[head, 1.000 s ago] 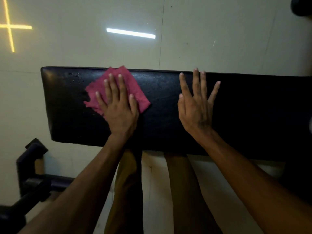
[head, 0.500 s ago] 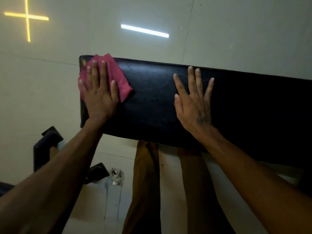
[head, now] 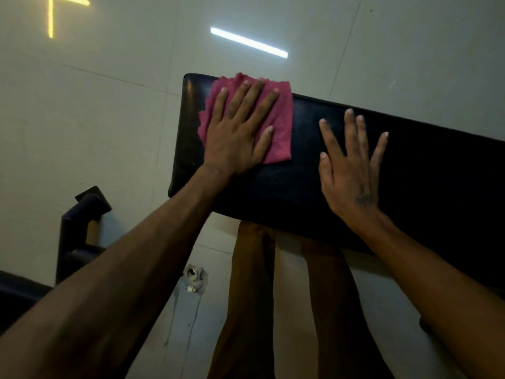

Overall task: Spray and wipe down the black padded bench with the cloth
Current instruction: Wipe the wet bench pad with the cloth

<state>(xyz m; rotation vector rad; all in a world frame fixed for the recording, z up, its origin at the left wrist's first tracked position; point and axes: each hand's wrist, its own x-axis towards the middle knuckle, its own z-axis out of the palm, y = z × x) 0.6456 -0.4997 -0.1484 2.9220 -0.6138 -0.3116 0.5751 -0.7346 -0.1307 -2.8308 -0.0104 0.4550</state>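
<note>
Item: black padded table (head: 300, 181), long rectangular vinyl-like pad, running from upper left to right edge of view; its right part is cut off by the frame and lost in shadow.

Item: pink-red frayed cloth (head: 278, 124), roughly square, lying flat on the left end of the black padded table, near the far edge and the rounded left corner. Its far frayed edge reaches about to the pad's far rim.

Item: left hand (head: 237, 135), palm down on the pink-red frayed cloth, fingers (head: 255, 97) spread and extended, pressing flat on it without gripping. The cloth shows beyond the fingertips, to the left of the hand and to the right of the thumb; the part under the palm is hidden.

Item: right hand (head: 349, 176), palm down on the bare pad, just right of the cloth and not touching it, fingers splayed and extended, holding nothing. A dark mark on the back of the hand is too blurred to make out.

Item: pale tiled floor (head: 109, 119), with a white bar reflection and a yellow cross-shaped reflection, the latter cut off at the top.

Item: dark metal frame (head: 79, 228), lower left, partly behind the left forearm; form unclear.

Item: small grey-white object (head: 195, 279) on the floor, not identifiable.

Item: person's legs in brownish trousers (head: 251, 283), below the pad's near edge, dim.
</note>
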